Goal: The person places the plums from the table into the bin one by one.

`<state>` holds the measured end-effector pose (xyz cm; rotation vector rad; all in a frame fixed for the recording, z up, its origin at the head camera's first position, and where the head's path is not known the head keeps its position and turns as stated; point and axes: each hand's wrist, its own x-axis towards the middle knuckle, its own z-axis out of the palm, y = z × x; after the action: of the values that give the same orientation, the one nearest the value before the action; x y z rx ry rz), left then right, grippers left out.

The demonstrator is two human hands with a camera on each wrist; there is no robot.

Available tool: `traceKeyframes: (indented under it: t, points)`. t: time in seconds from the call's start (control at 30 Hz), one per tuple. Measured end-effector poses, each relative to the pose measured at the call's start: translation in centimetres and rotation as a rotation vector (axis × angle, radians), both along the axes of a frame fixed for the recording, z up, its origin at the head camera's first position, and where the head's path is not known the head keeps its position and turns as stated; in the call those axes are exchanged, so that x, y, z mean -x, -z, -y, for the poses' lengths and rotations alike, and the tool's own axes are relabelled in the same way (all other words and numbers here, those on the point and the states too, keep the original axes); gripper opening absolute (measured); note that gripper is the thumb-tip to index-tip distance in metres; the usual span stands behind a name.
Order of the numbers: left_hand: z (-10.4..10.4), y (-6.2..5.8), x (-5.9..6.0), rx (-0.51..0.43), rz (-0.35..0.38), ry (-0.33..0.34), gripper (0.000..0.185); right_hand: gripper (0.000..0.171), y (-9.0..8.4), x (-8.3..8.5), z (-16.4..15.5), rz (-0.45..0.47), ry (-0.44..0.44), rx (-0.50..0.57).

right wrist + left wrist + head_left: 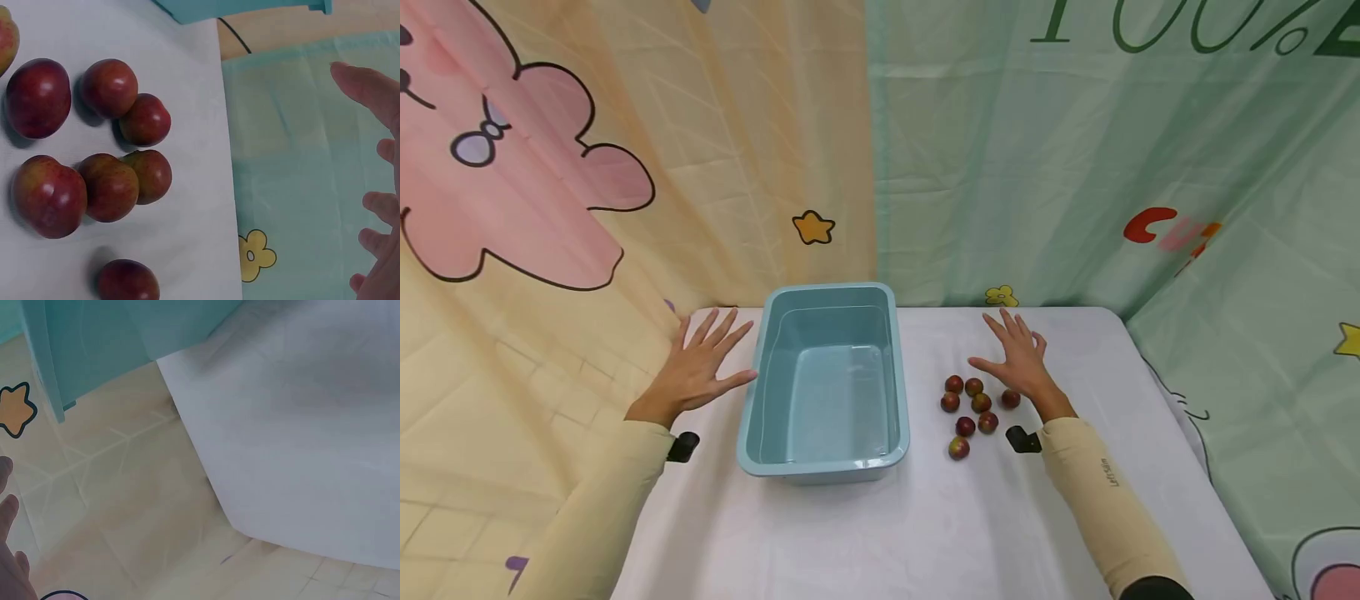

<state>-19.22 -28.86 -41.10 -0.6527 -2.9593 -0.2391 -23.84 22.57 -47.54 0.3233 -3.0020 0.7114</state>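
Note:
A light blue plastic basin (pixel 827 465) stands on the white table, its inside bare. My left hand (pixel 696 371) is spread beside the basin's left rim, thumb tip right at the edge, holding nothing. To the right of the basin lie several dark red plums (pixel 965 426) in a loose cluster, some tinged green; the right wrist view shows these plums (pixel 50 197) close up. Over the far side of the cluster my right hand (pixel 1021 358) hovers with fingers spread and nothing in its grasp. Only a few fingers of the left hand (pixel 9 519) show in the left wrist view.
A white cloth covers the table (pixel 850 542). Printed curtains (pixel 1000 167) hang behind and at both sides, close to the table's far edge. Black wrist cameras (pixel 683 447) sit at the sleeve cuffs.

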Motion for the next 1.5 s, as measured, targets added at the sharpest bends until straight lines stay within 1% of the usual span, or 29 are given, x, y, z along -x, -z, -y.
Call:
traceKeyframes:
  t: [0.13,0.4,0.53,0.73,0.9,1.0,1.2,1.37,1.5]
  points:
    - [-0.1,0.1,0.0,0.001,0.007,0.005,0.084,0.088,0.6,0.2,0.3,0.003,-0.006,0.023]
    - [-0.5,0.9,0.1,-0.008,0.035,0.000,0.084,0.082,2.4,0.2,0.9,0.055,-0.014,0.016]
    - [-0.6,1.3,0.1,-0.026,0.031,0.000,0.084,0.078,3.2,0.2,1.1,0.085,-0.019,0.048]
    - [-0.7,1.9,0.0,-0.029,0.064,-0.007,0.084,0.073,4.9,-0.1,1.2,0.131,-0.040,0.113]
    - [-0.7,2.5,0.1,-0.033,0.078,-0.010,0.083,0.069,6.0,-0.1,1.4,0.148,-0.055,0.139]
    - [-0.7,2.8,0.0,-0.034,0.083,-0.014,0.083,0.067,6.4,-0.1,1.6,0.159,-0.063,0.143]
    - [-0.9,3.3,0.0,0.002,0.084,-0.020,0.084,0.063,7.2,0.1,1.9,0.184,-0.072,0.134]
    - [-0.9,3.6,0.1,-0.003,0.087,-0.016,0.084,0.059,8.1,0.1,2.0,0.190,-0.077,0.116]
    - [-1.0,3.9,0.2,-0.012,0.081,-0.012,0.083,0.056,8.6,0.0,2.1,0.220,-0.069,0.136]
